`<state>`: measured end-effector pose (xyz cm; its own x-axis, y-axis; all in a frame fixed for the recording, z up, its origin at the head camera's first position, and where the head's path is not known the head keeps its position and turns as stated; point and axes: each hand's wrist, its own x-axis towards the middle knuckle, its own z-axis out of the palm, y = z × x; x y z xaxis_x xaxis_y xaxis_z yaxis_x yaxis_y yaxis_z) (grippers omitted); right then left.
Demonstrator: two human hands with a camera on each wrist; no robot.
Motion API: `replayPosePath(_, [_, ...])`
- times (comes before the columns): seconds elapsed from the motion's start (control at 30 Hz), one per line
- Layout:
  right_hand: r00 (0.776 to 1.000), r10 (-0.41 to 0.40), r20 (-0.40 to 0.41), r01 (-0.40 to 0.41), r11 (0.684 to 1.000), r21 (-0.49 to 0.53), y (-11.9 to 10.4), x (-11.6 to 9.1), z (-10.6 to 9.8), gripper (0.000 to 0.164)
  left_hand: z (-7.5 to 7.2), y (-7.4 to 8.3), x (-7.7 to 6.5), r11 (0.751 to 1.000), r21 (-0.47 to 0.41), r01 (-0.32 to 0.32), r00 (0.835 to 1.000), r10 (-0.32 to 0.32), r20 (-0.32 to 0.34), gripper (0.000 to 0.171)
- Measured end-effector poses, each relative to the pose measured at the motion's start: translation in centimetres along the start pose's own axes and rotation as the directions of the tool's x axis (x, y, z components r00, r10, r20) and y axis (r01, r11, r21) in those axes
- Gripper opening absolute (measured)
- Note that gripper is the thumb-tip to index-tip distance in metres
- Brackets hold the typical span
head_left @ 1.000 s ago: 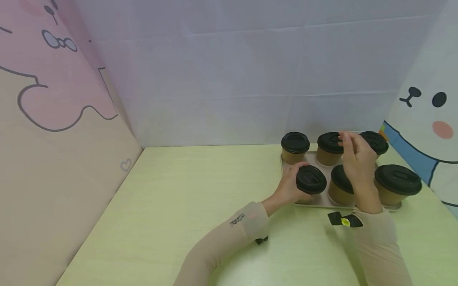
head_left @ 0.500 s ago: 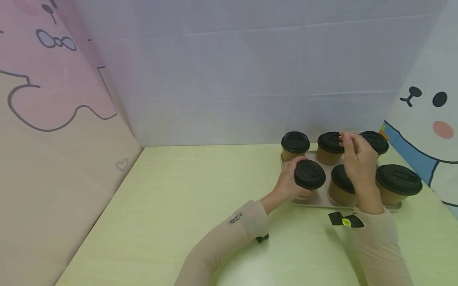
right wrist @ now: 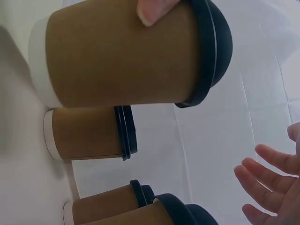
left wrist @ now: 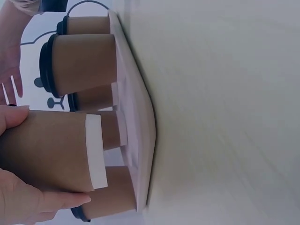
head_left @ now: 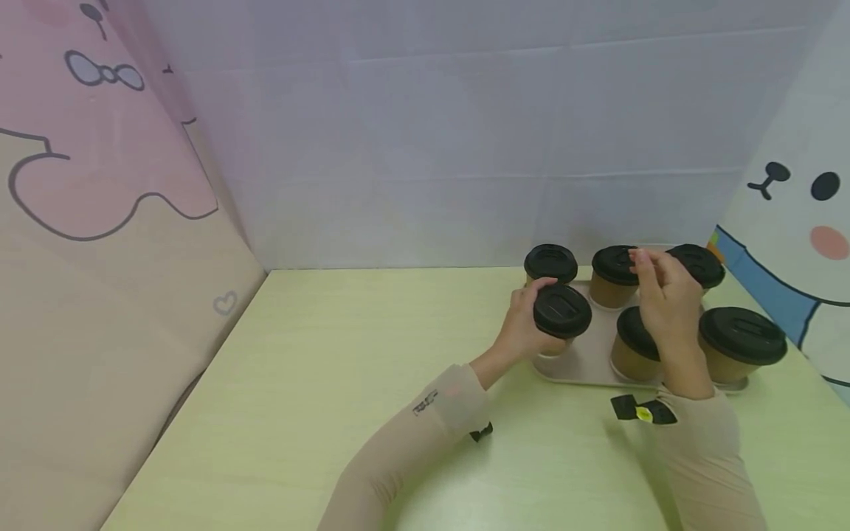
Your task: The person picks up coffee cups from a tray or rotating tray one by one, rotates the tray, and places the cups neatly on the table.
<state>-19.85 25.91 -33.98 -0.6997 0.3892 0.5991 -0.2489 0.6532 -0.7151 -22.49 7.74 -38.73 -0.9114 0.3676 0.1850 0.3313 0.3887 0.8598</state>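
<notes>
My left hand (head_left: 520, 329) grips a brown paper coffee cup (left wrist: 51, 152) with a black lid (head_left: 562, 311), thumb and fingers on opposite sides. Its white bottom band shows in the left wrist view, raised clear of the pale cardboard tray (head_left: 578, 367) at the tray's front left corner. My right hand (head_left: 669, 306) hangs over the tray's right half with loosely bent fingers and holds nothing, as the right wrist view shows its fingers (right wrist: 267, 187) apart from any cup. It partly hides the front middle cup (head_left: 634, 354) in the head view.
Other lidded cups stand upright on the tray: the back left cup (head_left: 550, 263), the back middle cup (head_left: 611, 289), the back right cup (head_left: 696, 264) and the large front right cup (head_left: 737, 343). A white wall cloth (head_left: 398, 147) rises behind the pale table (head_left: 332, 354).
My left hand has lifted the cup from the tray's front left spot and moved it up and to the left. The right hand has stayed nearly still.
</notes>
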Motion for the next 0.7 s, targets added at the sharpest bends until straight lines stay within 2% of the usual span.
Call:
replayPosePath(0.2, [1.000, -0.007, 0.004, 0.007, 1.000, -0.014, -0.1, -0.1, -0.1, 0.040, -1.3, -0.3, 0.1, 1.000, -0.005, -0.019, 0.999, 0.018, -0.037, 0.092])
replayPosePath(0.4, [0.999, -0.020, -0.030, 0.020, 1.000, 0.017, -0.1, -0.2, -0.1, 0.039, -2.6, -1.0, 0.3, 0.998, 0.035, -0.045, 0.996, 0.047, -0.079, 0.089])
replayPosePath(0.7, [0.998, -0.028, -0.050, 0.029, 0.999, 0.032, -0.1, -0.2, 0.1, 0.039, -5.1, -1.8, 0.6, 1.000, 0.022, -0.015, 0.994, 0.017, -0.104, 0.088])
